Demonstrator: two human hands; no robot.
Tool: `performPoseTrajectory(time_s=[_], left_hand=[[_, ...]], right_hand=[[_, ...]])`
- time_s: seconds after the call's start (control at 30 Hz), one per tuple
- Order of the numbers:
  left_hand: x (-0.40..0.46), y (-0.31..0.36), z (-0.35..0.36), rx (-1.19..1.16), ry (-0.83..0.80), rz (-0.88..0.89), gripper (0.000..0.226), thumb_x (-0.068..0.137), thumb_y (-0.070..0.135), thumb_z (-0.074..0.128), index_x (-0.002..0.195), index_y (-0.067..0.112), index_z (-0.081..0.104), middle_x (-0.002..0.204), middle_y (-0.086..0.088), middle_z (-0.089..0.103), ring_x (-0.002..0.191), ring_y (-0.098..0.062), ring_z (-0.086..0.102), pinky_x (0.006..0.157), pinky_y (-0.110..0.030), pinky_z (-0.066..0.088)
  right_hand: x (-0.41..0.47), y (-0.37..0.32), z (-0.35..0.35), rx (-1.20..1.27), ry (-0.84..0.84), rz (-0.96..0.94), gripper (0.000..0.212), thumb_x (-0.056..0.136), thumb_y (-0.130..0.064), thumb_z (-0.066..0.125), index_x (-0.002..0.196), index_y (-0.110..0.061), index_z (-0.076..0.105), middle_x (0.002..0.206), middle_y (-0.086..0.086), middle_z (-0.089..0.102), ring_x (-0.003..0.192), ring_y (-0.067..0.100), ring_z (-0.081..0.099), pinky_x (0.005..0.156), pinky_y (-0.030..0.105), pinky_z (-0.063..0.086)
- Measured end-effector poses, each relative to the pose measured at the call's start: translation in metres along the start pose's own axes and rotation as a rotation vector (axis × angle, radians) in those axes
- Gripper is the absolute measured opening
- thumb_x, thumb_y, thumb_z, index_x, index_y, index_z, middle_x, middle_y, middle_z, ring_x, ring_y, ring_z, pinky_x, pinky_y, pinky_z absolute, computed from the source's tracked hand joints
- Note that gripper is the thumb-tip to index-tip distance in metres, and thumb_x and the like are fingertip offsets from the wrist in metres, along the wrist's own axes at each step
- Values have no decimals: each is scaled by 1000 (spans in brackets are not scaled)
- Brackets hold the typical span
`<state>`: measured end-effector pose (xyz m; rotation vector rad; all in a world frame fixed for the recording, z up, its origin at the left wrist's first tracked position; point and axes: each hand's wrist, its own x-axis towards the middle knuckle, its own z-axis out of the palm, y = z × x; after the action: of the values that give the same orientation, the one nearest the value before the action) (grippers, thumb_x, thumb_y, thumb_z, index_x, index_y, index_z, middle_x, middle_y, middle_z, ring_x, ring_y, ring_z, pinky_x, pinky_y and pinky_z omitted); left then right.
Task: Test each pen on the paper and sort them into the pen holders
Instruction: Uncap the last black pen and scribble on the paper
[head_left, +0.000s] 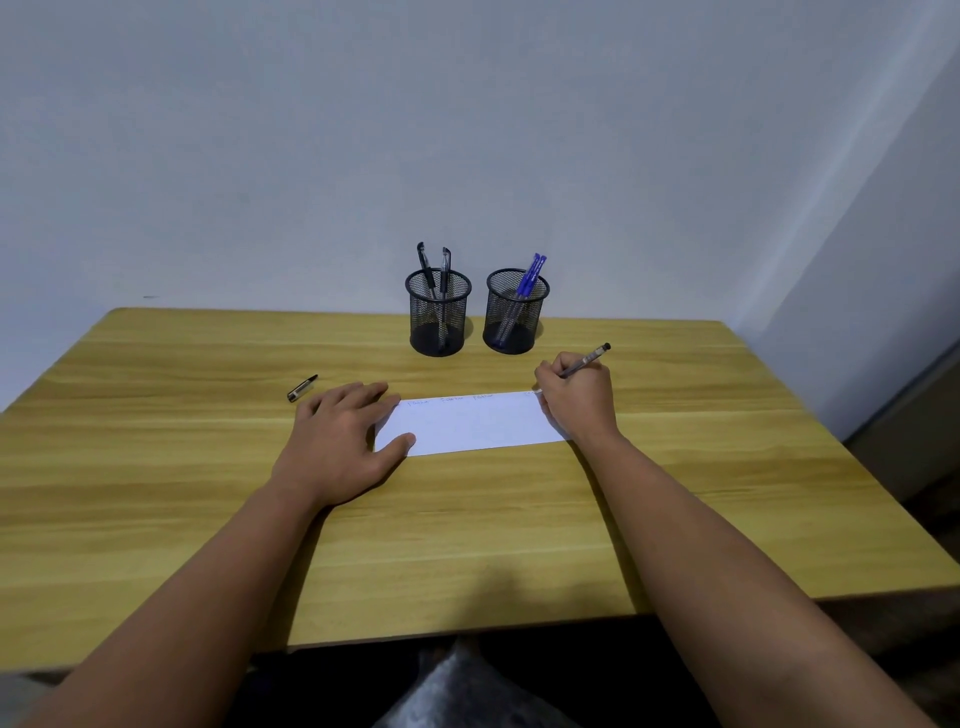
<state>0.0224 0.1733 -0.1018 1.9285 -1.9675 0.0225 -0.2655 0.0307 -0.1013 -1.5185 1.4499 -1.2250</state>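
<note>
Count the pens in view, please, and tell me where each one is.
5. Two black pens stand in the left holder, two blue pens in the right holder, and one pen is in the right hand. None seems hidden.

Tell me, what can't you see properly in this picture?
- Head view: the tip of the grey pen is hidden by the right hand gripping it.
- The faint scribbles on the white paper sheet are too small to read.
- The paper's left edge lies under the flat left hand.
</note>
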Motion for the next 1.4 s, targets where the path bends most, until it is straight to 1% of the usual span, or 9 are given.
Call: performPoseTrajectory(time_s=[0.27, 0.37, 0.47, 0.53, 0.77, 1.03, 1.17, 1.27, 1.4], left_hand=[[-1, 1, 0, 2, 5, -2, 68, 84, 74, 38, 140, 39, 56, 153, 14, 47, 145, -15, 36, 115, -45, 21], [-1, 1, 0, 7, 4, -2, 69, 84, 74, 37, 141, 40, 55, 154, 15, 47, 145, -15, 36, 115, -45, 21], [-1, 1, 0, 2, 5, -4, 69, 84, 74, 37, 140, 40, 55, 153, 15, 47, 145, -15, 36, 115, -46, 22], [0, 1, 1, 7, 6, -5, 69, 84, 74, 37, 140, 39, 56, 153, 14, 47, 145, -15, 36, 115, -46, 23], [-1, 1, 1, 4, 8, -5, 71, 83, 75, 36, 140, 38, 56, 153, 14, 48, 145, -16, 37, 114, -46, 22], [-1, 1, 0, 8, 2, -7, 71, 83, 76, 35, 141, 39, 56, 154, 15, 46, 145, -15, 36, 115, -45, 21], [-1, 1, 1, 14, -3, -6, 71, 83, 75, 35, 141, 40, 54, 155, 15, 45, 145, -15, 34, 115, -44, 20], [-2, 1, 0, 3, 2, -3, 71, 83, 75, 35, 141, 40, 54, 154, 14, 45, 146, -15, 34, 115, -44, 20], [-1, 1, -1, 3, -1, 0, 70, 84, 75, 35, 141, 39, 55, 154, 14, 46, 145, -16, 35, 115, -45, 21]], right_hand=[[-2, -2, -2, -50, 51, -30, 38, 91, -25, 67, 66, 3, 56, 66, 28, 61, 66, 49, 65, 59, 54, 58], [-3, -2, -1, -39, 14, -1, 37, 87, -27, 67, 64, -2, 52, 59, 21, 56, 57, 38, 60, 58, 54, 60], [-3, -4, -1, -44, 17, 0, 39, 87, -20, 68, 58, -6, 46, 50, 0, 45, 54, 22, 50, 57, 38, 50], [-4, -5, -1, -79, 40, -25, 46, 92, -13, 68, 53, -14, 43, 45, -9, 41, 52, 20, 45, 57, 29, 43], [-5, -8, -2, -94, 78, -31, 47, 95, -13, 65, 56, -15, 40, 53, 4, 43, 55, 23, 45, 56, 29, 40], [-10, -13, -4, -109, 46, -24, 41, 97, -13, 64, 67, 6, 42, 59, 9, 40, 57, 20, 37, 54, 29, 33], [-12, -19, -5, -30, 103, 37, 43, 96, -7, 61, 61, -9, 36, 57, 2, 34, 57, 19, 33, 54, 27, 30], [-9, -24, -12, 84, 171, 124, 31, 95, -5, 58, 68, 1, 44, 60, 11, 42, 53, 19, 44, 53, 27, 39], [-4, -26, -14, 213, 139, 179, 27, 102, -10, 62, 76, -5, 56, 60, 13, 55, 43, 16, 52, 46, 26, 45]])
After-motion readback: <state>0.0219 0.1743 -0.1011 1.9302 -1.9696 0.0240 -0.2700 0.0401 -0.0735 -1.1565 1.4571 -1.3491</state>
